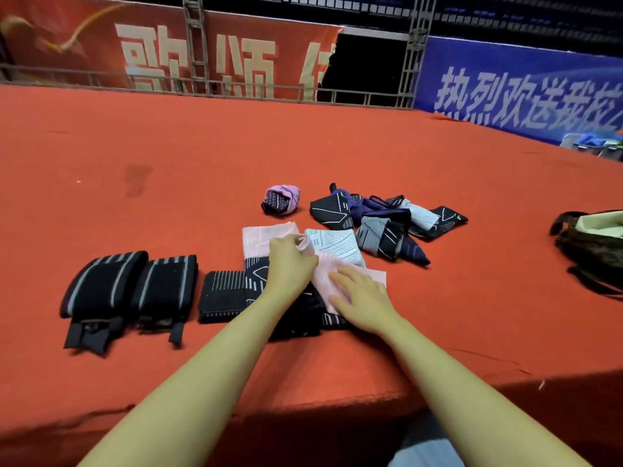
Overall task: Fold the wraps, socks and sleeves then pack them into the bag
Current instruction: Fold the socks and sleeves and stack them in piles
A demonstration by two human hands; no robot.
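Pink cloth is what the fingers work on. The left hand (291, 261) pinches a corner of the pink sleeve (340, 274) and lifts it over. The right hand (359, 294) lies flat on the same sleeve, fingers straight, pressing it down. Just past the fingers sits a white folded piece (337, 246). Farther out is a messy pile of socks (381, 219). Left of the fingers lie two black wraps (131, 286). The bag (593, 247) waits far to the right on the red worktop (168, 163). If the flat hand slips, the fold could go crooked.
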